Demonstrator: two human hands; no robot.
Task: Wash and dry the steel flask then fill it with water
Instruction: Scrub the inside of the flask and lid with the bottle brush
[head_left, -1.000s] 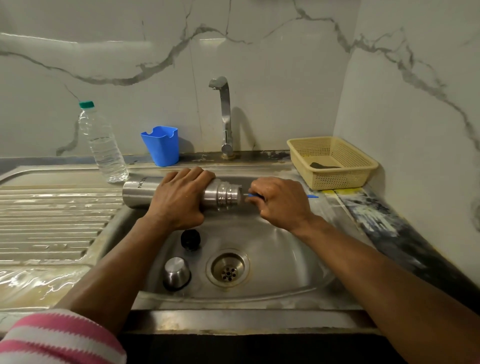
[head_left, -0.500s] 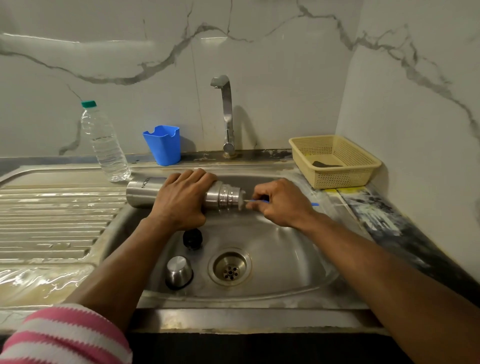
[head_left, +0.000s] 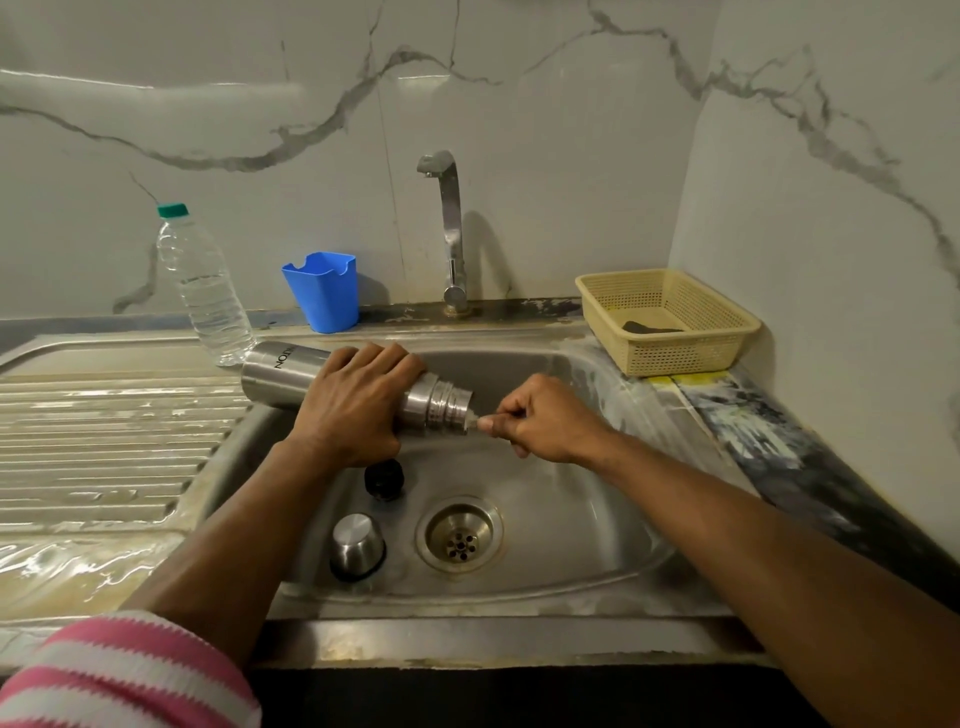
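Steel cap (head_left: 357, 546): upside down on sink (head_left: 582, 525) floor, near drain.
Left hand (head_left: 353, 410): wrapped round steel flask (head_left: 291, 371), held sideways over basin.
Right hand (head_left: 540, 421): pinching thin brush handle at flask mouth.
Tap (head_left: 448, 228): behind, off.

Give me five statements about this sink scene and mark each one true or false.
1. The left hand grips the steel flask lying sideways over the sink. True.
2. Water runs from the tap. False: none is visible.
3. The steel cap sits inside the sink. True.
4. The plastic bottle has a blue cap. False: green.
5. The right hand is empty. False: it pinches a thin handle at the flask's mouth.
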